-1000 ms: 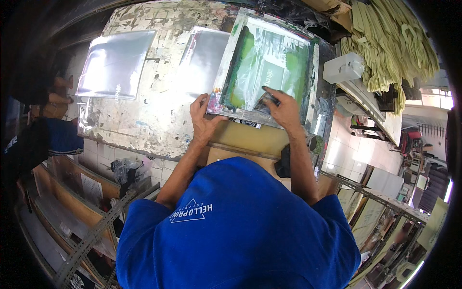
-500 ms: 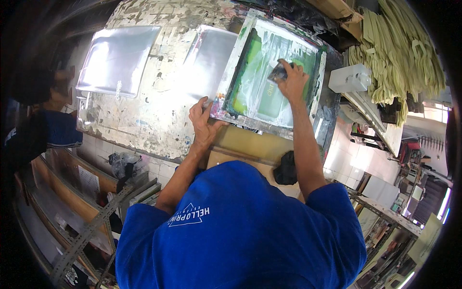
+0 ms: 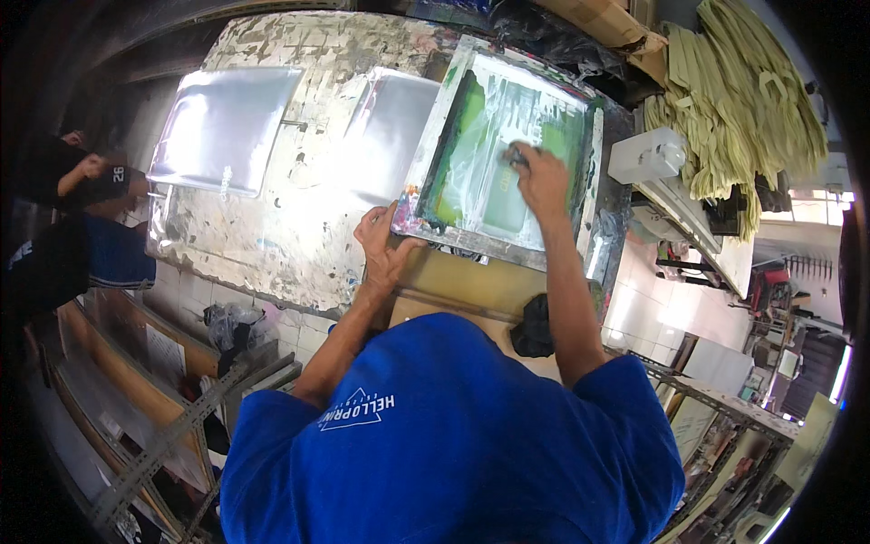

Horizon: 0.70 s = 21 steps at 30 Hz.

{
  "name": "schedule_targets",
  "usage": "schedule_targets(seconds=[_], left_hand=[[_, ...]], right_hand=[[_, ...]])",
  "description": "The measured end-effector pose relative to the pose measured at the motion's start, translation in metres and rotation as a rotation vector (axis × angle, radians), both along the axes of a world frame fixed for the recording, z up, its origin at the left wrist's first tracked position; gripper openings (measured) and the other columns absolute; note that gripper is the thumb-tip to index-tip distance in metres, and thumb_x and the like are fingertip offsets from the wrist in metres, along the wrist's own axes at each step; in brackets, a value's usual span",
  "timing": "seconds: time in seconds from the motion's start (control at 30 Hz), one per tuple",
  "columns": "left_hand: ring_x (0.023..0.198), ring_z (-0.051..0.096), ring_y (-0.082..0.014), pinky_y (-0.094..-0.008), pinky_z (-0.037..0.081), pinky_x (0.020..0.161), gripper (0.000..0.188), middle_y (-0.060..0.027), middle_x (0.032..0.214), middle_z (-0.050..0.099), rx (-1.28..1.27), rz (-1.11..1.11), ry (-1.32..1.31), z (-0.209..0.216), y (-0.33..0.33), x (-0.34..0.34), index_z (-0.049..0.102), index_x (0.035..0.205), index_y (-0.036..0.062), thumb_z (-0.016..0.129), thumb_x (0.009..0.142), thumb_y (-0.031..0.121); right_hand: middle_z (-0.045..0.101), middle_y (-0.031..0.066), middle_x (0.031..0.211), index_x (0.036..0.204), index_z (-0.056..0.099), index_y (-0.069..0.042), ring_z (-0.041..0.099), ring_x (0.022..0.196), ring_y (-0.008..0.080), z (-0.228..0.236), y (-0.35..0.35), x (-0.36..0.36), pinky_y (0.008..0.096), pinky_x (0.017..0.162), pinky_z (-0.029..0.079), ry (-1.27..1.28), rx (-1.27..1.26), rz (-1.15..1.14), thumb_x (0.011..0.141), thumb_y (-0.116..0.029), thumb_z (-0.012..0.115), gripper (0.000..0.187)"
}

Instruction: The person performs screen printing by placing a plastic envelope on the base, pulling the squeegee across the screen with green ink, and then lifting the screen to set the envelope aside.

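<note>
A screen-printing frame (image 3: 440,127) with pale, paint-stained edges lies slightly turned on the worktable. Its green mesh (image 3: 467,134) is streaked with whitish wet smears. Over the middle of the mesh, my right hand (image 3: 544,181) is closed on a small dark wad (image 3: 515,156). The fingers cover most of the wad, so I cannot tell its material. My left hand (image 3: 384,249) grips the frame's near left corner between thumb and fingers. Left of the frame lies a clear plastic sheet (image 3: 399,113), partly covered by it. Another clear plastic sheet (image 3: 228,122) lies farther left.
The worn worktable (image 3: 272,41) has peeling, spotted paint. A white plastic container (image 3: 648,156) stands right of the frame, below hanging yellowish strips (image 3: 725,118). A black cloth bundle (image 3: 533,326) lies near my right forearm. Another person's hand (image 3: 93,166) shows at the far left.
The whole view has shifted, so the table sits lower. My right hand has turned, and less of the dark wad shows. The other person's hands at the left have come into clearer view.
</note>
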<state>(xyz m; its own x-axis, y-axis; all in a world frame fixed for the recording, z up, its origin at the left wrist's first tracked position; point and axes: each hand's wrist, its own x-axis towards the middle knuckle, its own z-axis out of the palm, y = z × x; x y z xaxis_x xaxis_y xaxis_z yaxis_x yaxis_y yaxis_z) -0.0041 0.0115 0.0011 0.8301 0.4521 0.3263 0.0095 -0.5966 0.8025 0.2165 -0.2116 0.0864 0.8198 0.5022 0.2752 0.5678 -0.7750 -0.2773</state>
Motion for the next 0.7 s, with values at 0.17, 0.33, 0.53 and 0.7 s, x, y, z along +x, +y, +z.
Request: schedule_targets(seconds=[0.17, 0.33, 0.53, 0.7], left_hand=[[0.116, 0.050, -0.0308, -0.0446, 0.030, 0.103, 0.078, -0.0137, 0.119, 0.061, 0.000, 0.046, -0.051, 0.029, -0.003, 0.006, 0.062, 0.131, 0.0015, 0.089, 0.065, 0.034], [0.110, 0.054, -0.0301, -0.0397, 0.040, 0.099, 0.071, -0.0158, 0.121, 0.057, -0.314, 0.057, -0.277, 0.120, -0.005, 0.053, 0.060, 0.134, 0.0001, 0.087, 0.069, 0.015], [0.117, 0.056, -0.0287, -0.0481, 0.037, 0.101, 0.045, -0.0130, 0.134, 0.060, 0.124, 0.500, 0.084, 0.057, 0.032, 0.064, 0.066, 0.124, -0.0005, 0.075, 0.084, 0.019], [0.123, 0.046, -0.0322, -0.0510, 0.032, 0.098, 0.031, -0.0102, 0.142, 0.056, 0.515, 0.471, 0.335, -0.010, 0.042, 0.043, 0.074, 0.103, 0.0016, 0.074, 0.082, 0.024]], right_hand=[[0.067, 0.0162, 0.092, 0.112, 0.070, -0.013, 0.063, 0.085, 0.0354, 0.067, 0.000, -0.100, 0.0448, 0.075, 0.049, -0.046, 0.124, 0.092, 0.074, -0.019, 0.077, 0.040], [0.071, 0.0135, 0.094, 0.109, 0.073, -0.011, 0.066, 0.084, 0.0313, 0.134, -0.003, -0.085, 0.0400, 0.074, 0.051, -0.320, 0.136, 0.048, 0.065, -0.024, 0.085, 0.047], [0.073, 0.0137, 0.081, 0.098, 0.075, -0.008, 0.072, 0.076, 0.0295, 0.207, 0.013, -0.004, 0.0378, 0.070, 0.056, -0.349, 0.323, 0.081, 0.072, -0.040, 0.085, 0.042], [0.075, 0.0147, 0.084, 0.101, 0.076, -0.007, 0.075, 0.079, 0.0281, 0.238, 0.013, 0.024, 0.0362, 0.073, 0.057, -0.313, 0.267, 0.009, 0.076, -0.039, 0.084, 0.041]])
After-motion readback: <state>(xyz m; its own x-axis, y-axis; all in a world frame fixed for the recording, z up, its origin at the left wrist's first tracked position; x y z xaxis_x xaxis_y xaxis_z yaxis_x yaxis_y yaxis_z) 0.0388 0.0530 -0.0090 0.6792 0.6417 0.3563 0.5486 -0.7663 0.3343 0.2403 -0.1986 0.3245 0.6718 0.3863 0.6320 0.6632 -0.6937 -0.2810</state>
